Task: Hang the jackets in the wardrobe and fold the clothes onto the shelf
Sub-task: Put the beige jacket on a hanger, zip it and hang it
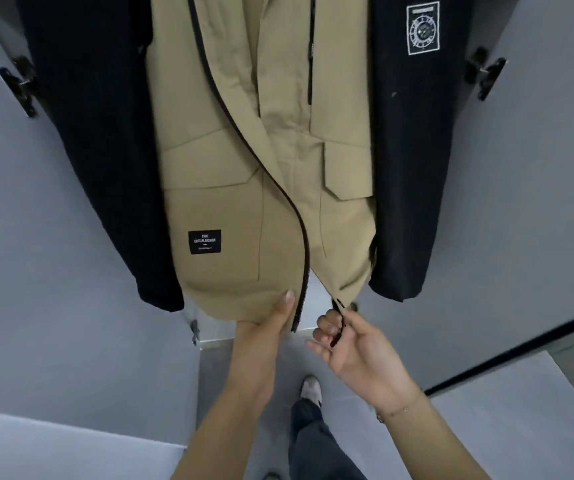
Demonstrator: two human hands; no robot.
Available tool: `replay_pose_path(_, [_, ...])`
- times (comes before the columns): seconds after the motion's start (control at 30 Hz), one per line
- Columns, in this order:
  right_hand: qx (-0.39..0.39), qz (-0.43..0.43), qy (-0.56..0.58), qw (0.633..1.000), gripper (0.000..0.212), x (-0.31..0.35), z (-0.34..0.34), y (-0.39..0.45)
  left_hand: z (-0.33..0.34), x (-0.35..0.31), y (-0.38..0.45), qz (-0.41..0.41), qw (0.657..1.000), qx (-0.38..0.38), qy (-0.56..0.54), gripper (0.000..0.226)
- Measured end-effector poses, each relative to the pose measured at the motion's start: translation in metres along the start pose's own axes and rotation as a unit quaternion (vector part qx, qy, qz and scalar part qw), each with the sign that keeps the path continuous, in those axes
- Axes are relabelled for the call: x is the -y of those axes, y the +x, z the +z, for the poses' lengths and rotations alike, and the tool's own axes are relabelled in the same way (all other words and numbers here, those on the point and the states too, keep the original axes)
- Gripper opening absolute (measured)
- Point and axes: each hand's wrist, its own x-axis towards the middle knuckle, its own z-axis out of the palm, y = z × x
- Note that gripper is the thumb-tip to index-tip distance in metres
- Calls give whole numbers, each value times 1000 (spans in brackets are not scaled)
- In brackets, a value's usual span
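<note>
Tan jacket point(244, 168) hangs above hands — left hand point(264, 327) grips hem, right hand point(351, 344) pinches zipper end point(339, 327).

A home bedroom or dressing area, seen at an open wardrobe: a tan jacket point(244, 161) hangs between two dark coats point(413, 168) (one with a white printed patch), pale grey wardrobe doors point(53, 271) stand open on black hinges point(19, 86), above a grey floor point(244, 362).

Tan jacket point(244, 150), black zipper point(304, 265), black label point(204, 241) with white lettering. Two black jackets: left one point(95, 150) plain, right one point(413, 168) with white-printed patch point(423, 27). Pale grey wardrobe doors point(53, 271).
</note>
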Motion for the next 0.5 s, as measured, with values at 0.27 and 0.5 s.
replay_pose_path(0.27, [-106, -50, -316, 942, 34, 5, 23, -31, 31, -8, -6, -91, 994, 54, 21, 35])
replay_pose_path(0.5, [-128, -194, -618, 751, 30, 10, 20, -35, 40, -17, -3, -74, 995, -65, 21, 24])
